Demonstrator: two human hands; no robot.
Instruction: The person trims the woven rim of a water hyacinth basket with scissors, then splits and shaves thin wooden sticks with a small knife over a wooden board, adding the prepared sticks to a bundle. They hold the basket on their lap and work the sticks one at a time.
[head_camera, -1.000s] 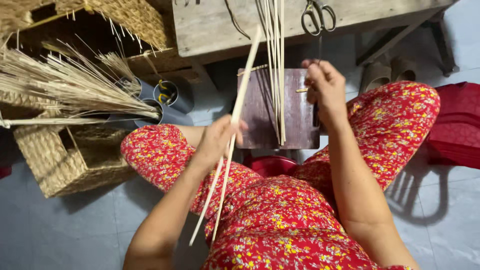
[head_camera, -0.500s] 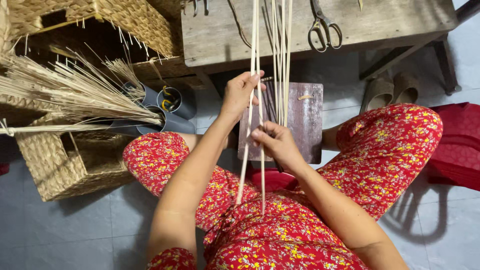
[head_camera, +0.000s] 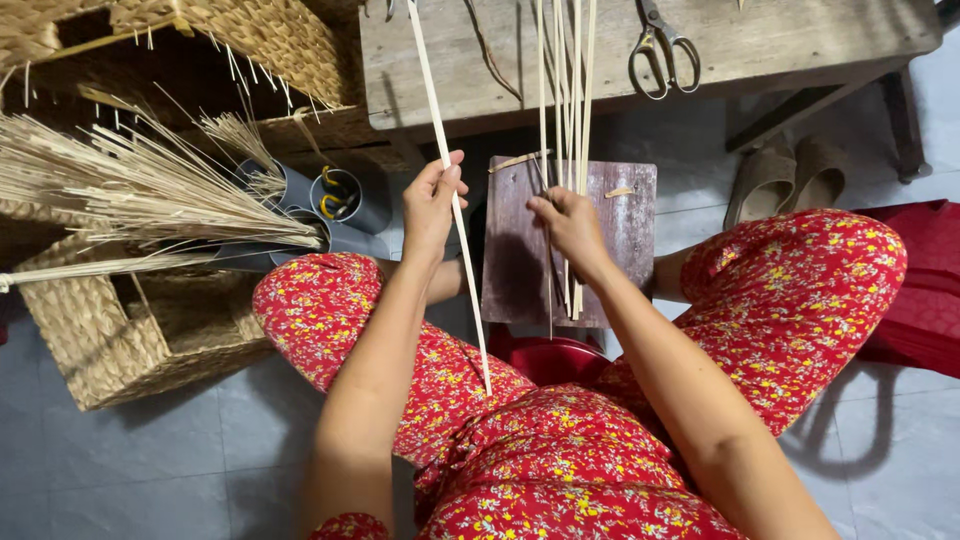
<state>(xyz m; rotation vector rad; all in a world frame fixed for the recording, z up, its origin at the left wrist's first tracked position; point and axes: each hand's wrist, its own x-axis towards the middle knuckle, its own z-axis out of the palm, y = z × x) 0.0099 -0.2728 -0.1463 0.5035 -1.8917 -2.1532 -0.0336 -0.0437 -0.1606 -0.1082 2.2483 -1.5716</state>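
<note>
My left hand (head_camera: 432, 205) pinches one long pale reed strip (head_camera: 447, 190), which slants from above the bench down past my knee. A little to the right, my right hand (head_camera: 568, 225) presses its fingers on a bundle of several thin reed strips (head_camera: 565, 90). The bundle lies lengthwise across a small dark wooden board (head_camera: 620, 240). The board rests against the wooden bench (head_camera: 780, 45) in front of me. My legs in red flowered cloth (head_camera: 560, 440) fill the lower view.
Scissors (head_camera: 660, 45) lie on the bench top. Woven baskets (head_camera: 130, 330) and a loose sheaf of straw (head_camera: 140, 190) stand at the left, beside grey tubes (head_camera: 345, 200) with tools. Sandals (head_camera: 790, 180) sit under the bench; a red stool (head_camera: 550, 355) lies between my knees.
My left hand has drawn one strip away from the bundle to the left and tilted it. My right hand has moved up onto the bundle over the board.
</note>
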